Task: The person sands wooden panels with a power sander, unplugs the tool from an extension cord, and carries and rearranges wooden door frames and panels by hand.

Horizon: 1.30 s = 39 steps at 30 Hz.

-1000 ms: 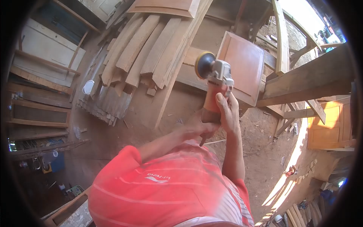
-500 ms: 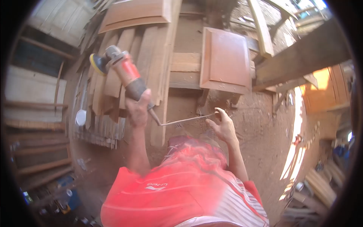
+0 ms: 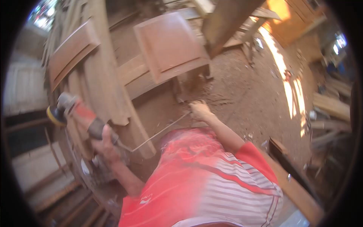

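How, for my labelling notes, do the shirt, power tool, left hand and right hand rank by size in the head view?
1. Shirt
2. Power tool
3. Left hand and right hand: too alike to rank

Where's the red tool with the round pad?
The red tool is on the head view's left side, held in the left hand, just below the leftmost wooden panel.

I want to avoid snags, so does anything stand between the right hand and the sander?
Only the cord spans the gap, from the sander in the left hand to the right hand; nothing else visible stands between.
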Available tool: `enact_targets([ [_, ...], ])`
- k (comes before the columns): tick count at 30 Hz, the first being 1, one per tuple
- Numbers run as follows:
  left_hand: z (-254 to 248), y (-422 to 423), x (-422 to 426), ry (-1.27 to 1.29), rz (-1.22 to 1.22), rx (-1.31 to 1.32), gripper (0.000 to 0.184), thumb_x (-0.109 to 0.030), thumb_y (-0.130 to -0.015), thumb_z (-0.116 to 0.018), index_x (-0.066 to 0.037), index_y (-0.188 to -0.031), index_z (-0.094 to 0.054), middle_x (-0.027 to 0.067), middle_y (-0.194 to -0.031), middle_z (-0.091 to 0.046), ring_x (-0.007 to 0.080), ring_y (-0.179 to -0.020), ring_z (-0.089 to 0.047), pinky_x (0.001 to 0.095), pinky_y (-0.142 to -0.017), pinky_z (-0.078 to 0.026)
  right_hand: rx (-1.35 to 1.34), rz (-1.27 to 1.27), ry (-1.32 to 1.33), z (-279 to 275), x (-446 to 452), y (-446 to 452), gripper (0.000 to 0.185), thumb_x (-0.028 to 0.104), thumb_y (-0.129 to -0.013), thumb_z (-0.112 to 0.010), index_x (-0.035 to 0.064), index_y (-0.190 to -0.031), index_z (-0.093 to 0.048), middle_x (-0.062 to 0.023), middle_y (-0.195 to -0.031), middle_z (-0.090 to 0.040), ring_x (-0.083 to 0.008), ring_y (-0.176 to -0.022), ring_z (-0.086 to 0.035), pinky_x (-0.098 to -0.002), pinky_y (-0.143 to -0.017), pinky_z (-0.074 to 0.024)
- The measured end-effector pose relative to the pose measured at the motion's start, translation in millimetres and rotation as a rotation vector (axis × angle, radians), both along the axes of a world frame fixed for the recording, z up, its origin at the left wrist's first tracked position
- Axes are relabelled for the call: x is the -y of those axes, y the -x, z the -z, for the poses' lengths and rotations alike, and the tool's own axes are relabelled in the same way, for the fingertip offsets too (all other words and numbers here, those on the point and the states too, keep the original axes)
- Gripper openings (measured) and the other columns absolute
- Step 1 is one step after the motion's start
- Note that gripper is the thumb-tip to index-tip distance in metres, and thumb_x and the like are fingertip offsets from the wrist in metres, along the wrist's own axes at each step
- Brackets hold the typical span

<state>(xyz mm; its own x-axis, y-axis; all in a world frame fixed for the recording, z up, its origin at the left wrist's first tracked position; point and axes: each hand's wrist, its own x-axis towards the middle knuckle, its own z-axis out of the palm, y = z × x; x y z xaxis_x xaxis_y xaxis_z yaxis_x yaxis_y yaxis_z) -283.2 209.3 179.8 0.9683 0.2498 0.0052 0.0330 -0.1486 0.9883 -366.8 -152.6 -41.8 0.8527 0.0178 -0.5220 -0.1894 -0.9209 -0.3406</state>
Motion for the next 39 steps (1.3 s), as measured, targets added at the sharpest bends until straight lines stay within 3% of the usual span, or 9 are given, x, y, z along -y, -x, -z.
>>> enact_targets([
  [3, -11, -9, 4, -0.221, -0.061, -0.004, 0.052, -0.023, -0.087, -0.08, 0.005, -0.123, -0.055, 0.0104, -0.112, -0.064, 0.0198, -0.099, -0.062, 0.036, -0.09, -0.05, 0.131, 0.134, -0.01, 33, 25, 35, 0.033, 0.031, -0.091, -0.065, 0.0081, -0.114, -0.072, -0.0155, -0.12, -0.069, -0.0354, -0.126, -0.057, -0.0524, -0.111, -0.037],
  [7, -6, -21, 1, -0.428, -0.144, -0.122, 0.057, -0.023, -0.085, -0.079, 0.007, -0.128, -0.056, 0.0141, -0.111, -0.068, 0.0248, -0.101, -0.066, 0.0377, -0.093, -0.051, 0.234, 0.164, -0.018, 28, 28, 39, 0.035, 0.037, -0.101, -0.056, 0.0046, -0.099, -0.071, -0.0194, -0.11, -0.072, -0.039, -0.115, -0.062, -0.0536, -0.107, -0.0385],
  [10, -4, -33, -3, -0.484, -0.142, -0.097, 0.059, -0.022, -0.082, -0.08, 0.007, -0.127, -0.057, 0.0181, -0.109, -0.068, 0.0285, -0.1, -0.067, 0.0406, -0.09, -0.053, 0.367, 0.236, -0.165, -31, 17, 9, 0.041, 0.039, -0.108, -0.048, 0.0042, -0.094, -0.064, -0.0294, -0.085, -0.065, -0.0521, -0.087, -0.061, -0.0556, -0.07, -0.0452],
  [14, 9, -45, -21, -0.664, -0.096, -0.063, 0.064, -0.022, -0.08, -0.081, 0.005, -0.132, -0.056, 0.0217, -0.117, -0.067, 0.0359, -0.106, -0.067, 0.0454, -0.092, -0.052, 0.358, 0.195, -0.169, -110, -12, -27, 0.036, 0.037, -0.107, -0.051, 0.0054, -0.093, -0.062, -0.0282, -0.084, -0.065, -0.0517, -0.086, -0.061, -0.0557, -0.07, -0.0458],
  [16, 17, -49, -27, -0.72, -0.098, -0.03, 0.063, -0.02, -0.081, -0.081, 0.006, -0.133, -0.055, 0.0203, -0.117, -0.068, 0.032, -0.106, -0.067, 0.0428, -0.093, -0.053, 0.33, 0.089, -0.241, -127, -27, -30, 0.034, 0.036, -0.106, -0.053, 0.0051, -0.093, -0.059, -0.028, -0.08, -0.065, -0.0516, -0.083, -0.062, -0.0566, -0.069, -0.0462],
  [18, 20, -52, -32, -0.778, -0.107, -0.001, 0.063, -0.017, -0.082, -0.08, 0.007, -0.134, -0.055, 0.0188, -0.116, -0.069, 0.0282, -0.105, -0.068, 0.0402, -0.093, -0.053, 0.285, 0.077, -0.231, -129, -34, -30, 0.032, 0.035, -0.106, -0.054, 0.0054, -0.095, -0.059, -0.0279, -0.08, -0.065, -0.0514, -0.083, -0.063, -0.0569, -0.069, -0.0465],
  [24, 13, -64, -29, -0.843, -0.167, -0.093, 0.066, -0.022, -0.082, -0.079, 0.003, -0.138, -0.054, 0.0211, -0.12, -0.068, 0.0348, -0.111, -0.067, 0.045, -0.096, -0.051, 0.218, 0.077, -0.197, -106, -31, -24, 0.037, 0.041, -0.105, -0.055, 0.0049, -0.099, -0.063, -0.0256, -0.082, -0.069, -0.0467, -0.085, -0.067, -0.0548, -0.073, -0.05],
  [29, 18, -72, -32, -0.871, -0.205, -0.129, 0.074, -0.029, -0.083, -0.079, 0.003, -0.142, -0.049, 0.0247, -0.127, -0.064, 0.0414, -0.116, -0.064, 0.0496, -0.098, -0.051, 0.145, 0.173, -0.239, -110, -23, -20, 0.02, 0.021, -0.098, -0.059, 0.0016, -0.101, -0.064, -0.0267, -0.091, -0.071, -0.0459, -0.092, -0.068, -0.0541, -0.077, -0.0511],
  [39, 24, -88, -37, -0.975, -0.253, -0.187, 0.072, -0.034, -0.086, -0.077, -0.001, -0.144, -0.049, 0.0236, -0.125, -0.068, 0.0405, -0.114, -0.066, 0.0496, -0.097, -0.051, 0.272, 0.13, -0.314, -78, -19, -14, 0.018, 0.018, -0.096, -0.062, 0.0019, -0.105, -0.064, -0.0264, -0.093, -0.07, -0.0475, -0.092, -0.066, -0.0549, -0.076, -0.0497],
])
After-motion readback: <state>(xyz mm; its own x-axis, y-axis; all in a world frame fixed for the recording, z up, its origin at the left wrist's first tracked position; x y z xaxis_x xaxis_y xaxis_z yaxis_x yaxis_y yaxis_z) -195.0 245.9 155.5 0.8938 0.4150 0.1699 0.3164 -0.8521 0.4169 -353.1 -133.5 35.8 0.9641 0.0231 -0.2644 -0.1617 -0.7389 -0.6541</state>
